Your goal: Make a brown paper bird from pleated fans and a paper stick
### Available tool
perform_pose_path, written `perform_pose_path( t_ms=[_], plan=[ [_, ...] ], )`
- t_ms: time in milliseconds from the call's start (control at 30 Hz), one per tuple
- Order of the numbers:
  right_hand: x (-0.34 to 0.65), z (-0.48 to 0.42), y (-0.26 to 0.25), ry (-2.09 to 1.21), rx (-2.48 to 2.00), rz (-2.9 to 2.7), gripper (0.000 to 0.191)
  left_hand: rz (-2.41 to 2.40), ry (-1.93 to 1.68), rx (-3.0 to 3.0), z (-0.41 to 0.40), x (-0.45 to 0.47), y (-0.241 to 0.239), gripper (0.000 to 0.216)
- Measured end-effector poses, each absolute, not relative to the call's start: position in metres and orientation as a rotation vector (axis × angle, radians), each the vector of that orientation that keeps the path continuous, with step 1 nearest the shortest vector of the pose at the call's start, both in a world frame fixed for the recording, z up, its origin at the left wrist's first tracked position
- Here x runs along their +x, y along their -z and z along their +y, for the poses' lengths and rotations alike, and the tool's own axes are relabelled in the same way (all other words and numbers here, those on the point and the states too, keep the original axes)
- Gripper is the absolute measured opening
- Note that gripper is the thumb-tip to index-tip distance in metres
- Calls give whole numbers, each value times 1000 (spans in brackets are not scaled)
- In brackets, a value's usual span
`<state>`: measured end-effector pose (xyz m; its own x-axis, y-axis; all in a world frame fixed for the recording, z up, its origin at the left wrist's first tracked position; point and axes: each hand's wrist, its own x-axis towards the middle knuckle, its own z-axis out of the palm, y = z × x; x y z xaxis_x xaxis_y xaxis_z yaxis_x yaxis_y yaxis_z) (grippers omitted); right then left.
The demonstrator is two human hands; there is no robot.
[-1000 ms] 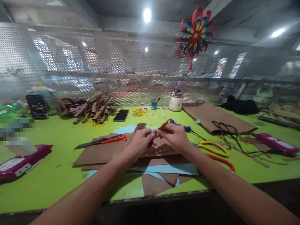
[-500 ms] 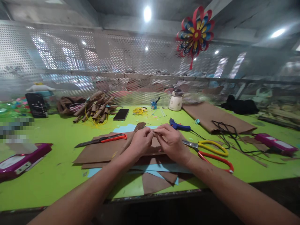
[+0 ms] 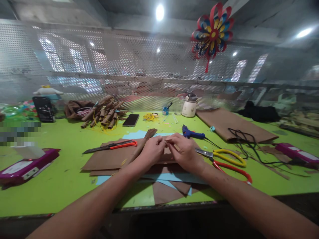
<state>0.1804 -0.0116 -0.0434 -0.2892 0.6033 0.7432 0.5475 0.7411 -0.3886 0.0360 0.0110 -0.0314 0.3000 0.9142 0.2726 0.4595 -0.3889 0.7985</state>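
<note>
Brown paper piece (image 3: 176,146): held above brown sheets (image 3: 107,160); tip raised a second ago now hidden, folding or rolling suggested.
Left hand (image 3: 153,151): curled, piece pinched.
Right hand (image 3: 183,151): curled, piece pinched.
Scissors (image 3: 208,153): laid beside right wrist.

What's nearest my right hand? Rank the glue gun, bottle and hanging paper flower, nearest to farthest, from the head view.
1. Glue gun: just beyond the right hand.
2. Bottle: at the table's back.
3. Hanging paper flower: up high, past the bottle.
</note>
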Motion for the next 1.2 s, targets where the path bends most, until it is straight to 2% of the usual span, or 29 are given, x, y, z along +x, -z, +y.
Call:
perform_pose_path(
  t_ms=[167,267,400,633,767,900,1033,1100,1200],
  plan=[
    [179,-7,39,-321,-950,-1803,9,1282,-937,1925,11,35,27,23],
    [178,-3,36,-552,-989,-1613,23,1346,-1004,2068,14,33,27,24],
    [177,-2,37,-796,-1083,-1511,32,1473,-1094,2258,17,28,31,27],
    [173,-4,35,-900,-1077,-1442,36,1727,-975,2577,3,30,29,28],
    [176,-1,35,-995,-1009,-1355,35,1678,-931,2666,-3,33,31,28],
    [180,3,38,-1013,-933,-1319,30,1517,-972,2676,-8,35,33,25],
    [188,9,39,-992,-947,-1314,29,1468,-1055,2509,-9,36,26,33],
    [194,13,40,-903,-1043,-1396,30,1465,-1137,2341,-3,32,18,35],
    [200,16,40,-605,-1231,-1675,30,1463,-1337,2012,12,15,-1,31]
  ],
)
